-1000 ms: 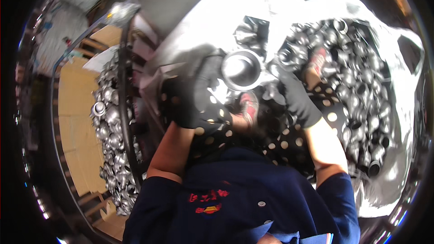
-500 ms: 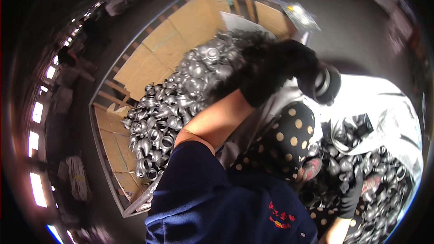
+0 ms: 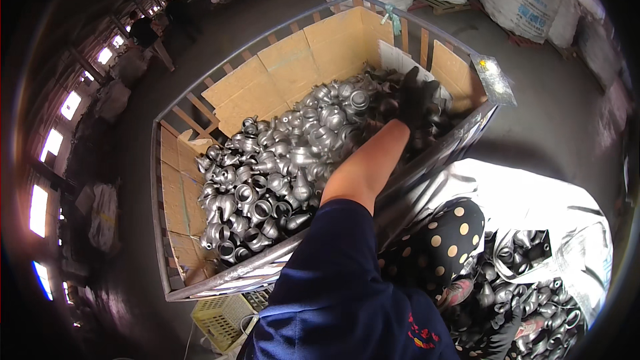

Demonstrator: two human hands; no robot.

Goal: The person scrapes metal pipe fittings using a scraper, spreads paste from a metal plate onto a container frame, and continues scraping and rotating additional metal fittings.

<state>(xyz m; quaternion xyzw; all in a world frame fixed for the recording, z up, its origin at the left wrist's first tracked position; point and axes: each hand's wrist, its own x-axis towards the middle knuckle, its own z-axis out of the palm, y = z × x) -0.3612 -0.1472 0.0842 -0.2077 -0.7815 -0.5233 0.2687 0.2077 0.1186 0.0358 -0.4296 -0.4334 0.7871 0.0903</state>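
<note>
A heap of grey, bulb-shaped hollow parts (image 3: 303,153), with round mouths and narrow necks, fills much of a cardboard-lined metal cage (image 3: 267,67). My left hand (image 3: 417,100), in a black glove, reaches over the cage's near rail to the heap's right end. Its fingers look spread, with grey parts around and beneath them. At the lower right, a white sack (image 3: 533,190) lies with its mouth folded back, full of similar parts (image 3: 533,303). My right hand (image 3: 510,327), also dark-gloved, is low among these; its fingers blend into the shadow.
My knee in dotted cloth (image 3: 443,240) and patterned shoes (image 3: 457,292) are between cage and sack. A yellow plastic crate (image 3: 220,320) stands below the cage's near rail. Big white sacks (image 3: 520,3) stand on pallets behind. A person (image 3: 143,30) is far left.
My left hand has swung from above the white sack, where it held a grey part, to the heap in the cage. The view has shifted, bringing the yellow crate into sight.
</note>
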